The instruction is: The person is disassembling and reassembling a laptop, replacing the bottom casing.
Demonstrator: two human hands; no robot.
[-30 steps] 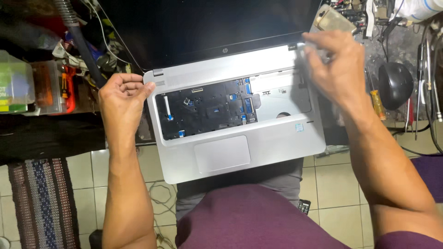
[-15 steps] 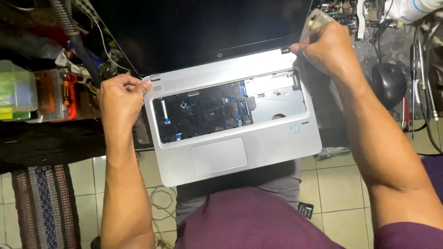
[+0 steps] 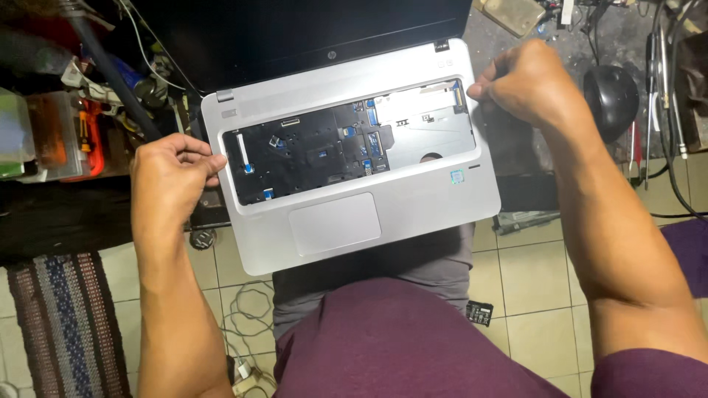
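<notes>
At about nine o'clock in the head view, clear plastic bins (image 3: 44, 136) holding orange and green bits stand on a dark cluttered tabletop (image 3: 66, 214), with a striped woven rug (image 3: 66, 324) on the tiled floor (image 3: 516, 295) below them at seven o'clock. Next comes the left hand (image 3: 171, 180), its fingers curled and its fingertips (image 3: 214, 161) pinching the left edge of the silver laptop (image 3: 346, 228), which lies just to its three o'clock side, touching it. The laptop rests across the person's lap at the centre of the view, its dark screen (image 3: 295, 33) tipped back toward twelve o'clock; the keyboard is out, and the open keyboard bay (image 3: 332, 151) shows black boards with small blue connectors, while the touchpad (image 3: 334, 223) sits below it toward six o'clock. A loose white cable (image 3: 243, 309) lies on the floor near six o'clock, and a small black chip-like part (image 3: 479, 312) lies on the tiles at about five o'clock from the laptop. The right hand (image 3: 525, 82) is closed into a loose fist at the laptop's upper right corner, at about two o'clock, its thumb and forefinger pressed together just beside the bay's right end; whether it grips anything cannot be told. Farther toward three o'clock a black rounded object (image 3: 611, 99) and several hanging cables (image 3: 664, 110) sit at the edge of the clutter.
</notes>
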